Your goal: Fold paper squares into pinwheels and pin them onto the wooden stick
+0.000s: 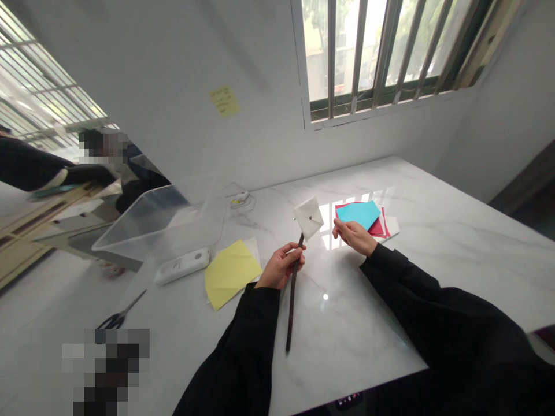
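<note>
My left hand [284,267] is closed around a dark thin stick [292,306], gripping it near its upper end. At the top of the stick sits a white folded-paper pinwheel [309,216] with a small dark pin at its middle. To the right of the pinwheel, apart from it, my right hand [353,236] has its fingers curled with thumb and forefinger together. Whether anything is pinched there is too small to tell. Just behind that hand lies a blue paper sheet [361,214], on top of red paper [381,227] and white pieces.
Left of my left hand lie yellow paper [232,274], a white rectangular device [182,266] and scissors [124,312]. A clear plastic bin [143,215] stands behind them. A small white corded object [240,197] rests near the wall. People sit at the far left.
</note>
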{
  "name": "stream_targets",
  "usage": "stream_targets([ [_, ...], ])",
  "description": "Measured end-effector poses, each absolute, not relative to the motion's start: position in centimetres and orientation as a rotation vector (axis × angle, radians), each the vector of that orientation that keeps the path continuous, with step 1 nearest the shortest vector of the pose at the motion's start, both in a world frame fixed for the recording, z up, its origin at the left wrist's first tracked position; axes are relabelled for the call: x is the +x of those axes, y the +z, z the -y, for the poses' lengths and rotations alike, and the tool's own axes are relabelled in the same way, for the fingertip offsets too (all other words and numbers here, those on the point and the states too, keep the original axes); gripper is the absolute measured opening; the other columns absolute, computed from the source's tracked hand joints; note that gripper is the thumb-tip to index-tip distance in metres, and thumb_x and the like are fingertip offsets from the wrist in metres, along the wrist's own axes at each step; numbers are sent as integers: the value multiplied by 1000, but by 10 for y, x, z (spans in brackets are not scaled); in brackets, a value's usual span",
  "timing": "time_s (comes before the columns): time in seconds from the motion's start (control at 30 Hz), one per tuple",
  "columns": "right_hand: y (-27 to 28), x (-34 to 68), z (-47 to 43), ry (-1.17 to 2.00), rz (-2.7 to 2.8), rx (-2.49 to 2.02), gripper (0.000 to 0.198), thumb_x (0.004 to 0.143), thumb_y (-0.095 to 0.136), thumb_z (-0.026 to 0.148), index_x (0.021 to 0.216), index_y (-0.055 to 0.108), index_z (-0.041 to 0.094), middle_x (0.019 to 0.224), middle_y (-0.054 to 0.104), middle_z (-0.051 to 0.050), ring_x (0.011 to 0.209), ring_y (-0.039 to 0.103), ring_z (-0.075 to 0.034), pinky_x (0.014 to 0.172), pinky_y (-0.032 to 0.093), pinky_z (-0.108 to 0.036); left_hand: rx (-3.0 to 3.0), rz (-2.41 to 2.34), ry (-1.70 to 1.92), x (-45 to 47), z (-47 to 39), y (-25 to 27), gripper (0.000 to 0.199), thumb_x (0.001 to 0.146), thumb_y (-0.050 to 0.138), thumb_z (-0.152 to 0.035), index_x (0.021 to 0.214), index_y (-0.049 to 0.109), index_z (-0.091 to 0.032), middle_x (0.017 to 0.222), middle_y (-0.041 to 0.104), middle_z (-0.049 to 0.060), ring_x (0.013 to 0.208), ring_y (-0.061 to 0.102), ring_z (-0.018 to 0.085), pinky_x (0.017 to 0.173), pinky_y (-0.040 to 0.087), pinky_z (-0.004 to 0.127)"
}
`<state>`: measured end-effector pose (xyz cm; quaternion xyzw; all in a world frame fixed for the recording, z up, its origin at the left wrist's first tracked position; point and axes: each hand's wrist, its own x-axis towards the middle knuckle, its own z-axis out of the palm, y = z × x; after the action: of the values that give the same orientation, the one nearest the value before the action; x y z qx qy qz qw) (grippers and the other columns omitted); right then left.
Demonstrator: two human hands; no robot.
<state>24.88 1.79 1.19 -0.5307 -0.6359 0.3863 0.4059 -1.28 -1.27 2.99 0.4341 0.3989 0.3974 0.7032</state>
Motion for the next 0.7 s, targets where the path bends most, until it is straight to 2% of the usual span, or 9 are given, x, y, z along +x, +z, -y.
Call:
stream_targets([
  [0.13, 11, 251, -19, 872, 1508, -1311, 79, 93, 36, 84, 95, 75, 15, 55, 44, 2, 55, 48, -16, 55, 38, -29, 956, -891, 879, -12, 13, 30, 54, 64, 96, -48, 96, 69, -14, 66, 62, 0, 60, 52, 7, 57, 36, 20],
  [0.3, 15, 251, -17, 831, 1423, -1277, 80, 93, 40, 83, 119, 73, 14, 58, 48, 3, 56, 48, -15, 57, 40, -29, 962, -890, 866, -12, 12, 29, 54, 64, 96, -49, 95, 69, -14, 66, 62, 0, 60, 53, 8, 57, 37, 21],
  [0.33, 15, 251, -16, 855, 1432, -1277, 79, 94, 39, 83, 114, 74, 15, 57, 48, 3, 55, 47, -15, 58, 40, -29, 964, -889, 860, -12, 12, 28, 54, 64, 96, -49, 95, 69, -14, 65, 62, 0, 60, 53, 8, 57, 37, 21],
  [0.4, 16, 251, -15, 966, 1535, -1279, 79, 97, 32, 81, 87, 75, 15, 53, 46, 3, 52, 44, -14, 61, 40, -30, 968, -891, 851, -11, 13, 27, 54, 65, 96, -49, 95, 69, -13, 65, 62, 0, 60, 53, 8, 57, 38, 21],
  [0.47, 16, 251, -14, 1092, 1704, -1285, 82, 100, 26, 78, 56, 62, 19, 47, 42, 1, 49, 41, -13, 63, 39, -31, 968, -893, 850, -12, 13, 27, 53, 65, 95, -48, 96, 69, -14, 66, 62, 0, 61, 53, 9, 58, 38, 21],
  [0.5, 16, 250, -14, 1124, 1774, -1293, 82, 101, 25, 77, 48, 52, 21, 45, 41, 1, 48, 39, -12, 64, 38, -32, 967, -895, 853, -12, 13, 27, 53, 65, 95, -48, 96, 69, -14, 66, 62, 0, 61, 53, 9, 58, 38, 21],
  [0.6, 14, 248, -14, 1053, 1801, -1365, 79, 102, 26, 73, 43, 40, 23, 44, 40, 0, 48, 39, -13, 64, 36, -32, 961, -901, 866, -13, 13, 28, 54, 64, 95, -49, 96, 69, -14, 66, 62, 0, 60, 53, 9, 58, 38, 22],
  [0.7, 12, 248, -15, 940, 1702, -1432, 78, 102, 25, 72, 46, 45, 22, 48, 46, -1, 53, 45, -15, 67, 38, -32, 952, -913, 873, -15, 13, 29, 54, 64, 95, -49, 96, 70, -14, 66, 61, 0, 60, 53, 9, 58, 37, 22],
])
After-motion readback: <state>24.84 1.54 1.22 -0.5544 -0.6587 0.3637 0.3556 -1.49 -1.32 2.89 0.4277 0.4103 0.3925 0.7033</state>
